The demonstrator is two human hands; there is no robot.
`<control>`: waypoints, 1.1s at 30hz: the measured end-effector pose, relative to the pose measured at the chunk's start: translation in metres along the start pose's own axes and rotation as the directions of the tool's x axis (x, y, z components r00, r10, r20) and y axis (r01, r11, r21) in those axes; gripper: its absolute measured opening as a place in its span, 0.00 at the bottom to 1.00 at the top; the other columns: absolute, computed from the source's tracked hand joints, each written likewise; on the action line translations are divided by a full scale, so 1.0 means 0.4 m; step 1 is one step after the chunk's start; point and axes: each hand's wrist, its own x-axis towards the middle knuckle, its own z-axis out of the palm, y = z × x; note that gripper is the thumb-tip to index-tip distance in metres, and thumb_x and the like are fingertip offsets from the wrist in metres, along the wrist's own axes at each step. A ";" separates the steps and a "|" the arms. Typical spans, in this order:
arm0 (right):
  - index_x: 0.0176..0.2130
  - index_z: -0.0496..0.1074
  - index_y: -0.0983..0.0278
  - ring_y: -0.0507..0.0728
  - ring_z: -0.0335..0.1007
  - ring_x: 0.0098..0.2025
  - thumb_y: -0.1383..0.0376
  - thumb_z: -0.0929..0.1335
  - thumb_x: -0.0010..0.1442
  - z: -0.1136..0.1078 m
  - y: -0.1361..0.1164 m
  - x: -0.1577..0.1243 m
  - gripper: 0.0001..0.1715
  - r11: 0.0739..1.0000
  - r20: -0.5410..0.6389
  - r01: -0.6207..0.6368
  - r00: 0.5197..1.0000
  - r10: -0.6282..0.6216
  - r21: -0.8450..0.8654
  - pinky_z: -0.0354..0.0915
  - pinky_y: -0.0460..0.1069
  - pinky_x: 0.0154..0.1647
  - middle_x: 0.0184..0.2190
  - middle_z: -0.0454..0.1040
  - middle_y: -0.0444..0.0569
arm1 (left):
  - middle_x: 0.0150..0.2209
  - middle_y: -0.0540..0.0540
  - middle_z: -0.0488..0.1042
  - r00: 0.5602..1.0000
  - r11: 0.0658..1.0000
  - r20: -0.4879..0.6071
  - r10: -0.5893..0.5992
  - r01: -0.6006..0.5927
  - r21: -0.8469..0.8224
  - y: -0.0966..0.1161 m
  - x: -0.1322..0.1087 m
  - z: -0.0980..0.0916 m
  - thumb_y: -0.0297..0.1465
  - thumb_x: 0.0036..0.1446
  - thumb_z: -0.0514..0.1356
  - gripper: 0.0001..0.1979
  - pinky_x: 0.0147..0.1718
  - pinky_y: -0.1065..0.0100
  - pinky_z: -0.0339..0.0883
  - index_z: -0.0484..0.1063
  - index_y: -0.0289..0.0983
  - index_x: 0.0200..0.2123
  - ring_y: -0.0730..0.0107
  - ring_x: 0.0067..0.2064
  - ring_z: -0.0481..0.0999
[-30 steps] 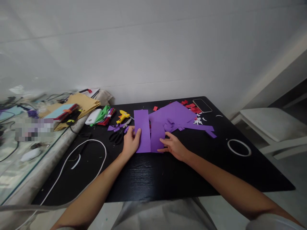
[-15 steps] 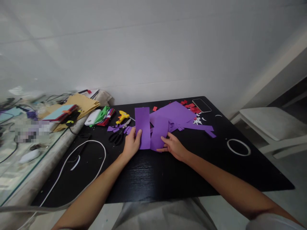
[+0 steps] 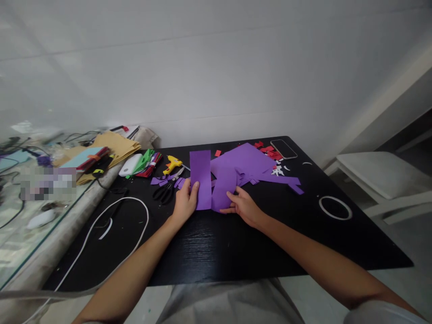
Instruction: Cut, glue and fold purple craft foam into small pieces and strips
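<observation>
My left hand (image 3: pixel 186 198) grips the lower left edge of a flat purple paper rectangle (image 3: pixel 201 173), thumb in front and fingers behind. Just right of it, my right hand (image 3: pixel 242 204) pinches a curved purple paper piece (image 3: pixel 225 186) by its right edge. The two pieces meet or nearly meet along their lower inner edges; I cannot tell whether they are joined. Behind them lie a large purple sheet (image 3: pixel 249 155) and a purple strip (image 3: pixel 283 180). Black-handled scissors (image 3: pixel 164 193) rest left of my left hand, among small purple scraps (image 3: pixel 161 181).
A yellow glue gun (image 3: pixel 173 164) lies behind the scissors. Red scraps (image 3: pixel 272 153), white scraps (image 3: pixel 278 168) and a phone (image 3: pixel 284 149) are at the back right. A white ring (image 3: pixel 335 208) lies right; a white cable (image 3: pixel 145 225) loops at left. Green bundles (image 3: pixel 146 161) sit back left.
The upper part of the curved piece in my right hand has tipped slightly lower and away. Both hands stay nearly in place.
</observation>
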 end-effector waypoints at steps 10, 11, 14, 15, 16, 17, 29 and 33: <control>0.48 0.68 0.62 0.53 0.76 0.30 0.67 0.68 0.66 0.006 -0.009 -0.002 0.09 1.000 -0.034 -0.009 0.999 0.009 -0.009 0.80 0.60 0.42 0.37 0.75 0.47 | 0.22 0.55 0.63 0.999 1.000 -0.035 -0.006 0.007 0.025 0.005 0.004 -0.005 0.41 0.67 0.54 0.13 0.23 0.71 0.54 0.63 0.39 0.34 0.73 0.23 0.63; 0.48 0.67 0.62 0.53 0.77 0.31 0.67 0.67 0.67 0.007 -0.009 -0.003 0.09 1.000 -0.038 -0.011 0.999 0.011 -0.009 0.80 0.60 0.42 0.37 0.75 0.47 | 0.22 0.54 0.63 0.999 1.000 -0.036 -0.007 0.008 0.023 0.006 0.004 -0.005 0.41 0.67 0.54 0.12 0.23 0.71 0.54 0.64 0.39 0.34 0.73 0.22 0.63; 0.50 0.66 0.62 0.55 0.79 0.33 0.68 0.66 0.68 0.011 -0.013 -0.005 0.10 1.000 -0.041 -0.022 0.999 0.022 -0.011 0.80 0.60 0.43 0.40 0.77 0.49 | 0.22 0.55 0.63 0.999 1.000 -0.046 -0.006 0.008 0.027 0.007 0.004 -0.006 0.40 0.67 0.54 0.12 0.23 0.71 0.54 0.63 0.39 0.33 0.73 0.22 0.62; 0.51 0.65 0.62 0.56 0.80 0.35 0.68 0.65 0.68 0.012 -0.014 -0.006 0.11 1.000 -0.039 -0.026 0.999 0.026 -0.012 0.80 0.60 0.43 0.41 0.77 0.51 | 0.22 0.55 0.62 0.999 0.999 -0.050 -0.005 0.006 0.032 0.007 0.005 -0.006 0.41 0.67 0.54 0.13 0.23 0.71 0.54 0.63 0.39 0.33 0.73 0.22 0.62; 0.51 0.65 0.62 0.57 0.80 0.36 0.68 0.65 0.68 0.013 -0.016 -0.007 0.11 0.999 -0.040 -0.030 0.999 0.029 -0.014 0.80 0.60 0.43 0.43 0.77 0.52 | 0.21 0.55 0.62 0.999 0.999 -0.053 -0.004 0.006 0.037 0.007 0.005 -0.007 0.41 0.67 0.54 0.13 0.23 0.71 0.54 0.63 0.39 0.32 0.73 0.22 0.62; 0.51 0.65 0.62 0.57 0.81 0.36 0.68 0.65 0.68 0.013 -0.017 -0.007 0.11 0.999 -0.043 -0.033 0.999 0.032 -0.015 0.80 0.60 0.43 0.44 0.78 0.52 | 0.21 0.55 0.62 0.998 0.999 -0.056 -0.004 0.007 0.041 0.007 0.005 -0.008 0.41 0.67 0.54 0.13 0.23 0.71 0.54 0.62 0.39 0.32 0.73 0.22 0.62; 0.49 0.66 0.63 0.57 0.81 0.36 0.68 0.66 0.68 0.008 -0.013 -0.003 0.09 1.000 -0.062 -0.024 0.998 0.023 -0.014 0.80 0.60 0.43 0.45 0.77 0.52 | 0.22 0.55 0.63 0.998 0.999 -0.050 -0.026 0.027 0.024 0.010 0.006 -0.009 0.42 0.67 0.54 0.13 0.24 0.71 0.55 0.65 0.39 0.35 0.73 0.22 0.63; 0.49 0.65 0.62 0.58 0.81 0.37 0.67 0.66 0.67 0.005 -0.012 -0.001 0.10 1.000 -0.066 -0.019 0.998 0.019 -0.008 0.80 0.60 0.42 0.44 0.77 0.53 | 0.23 0.53 0.65 0.998 0.999 -0.055 -0.030 0.031 0.015 0.010 0.009 -0.012 0.43 0.67 0.54 0.14 0.25 0.70 0.57 0.66 0.39 0.36 0.72 0.24 0.64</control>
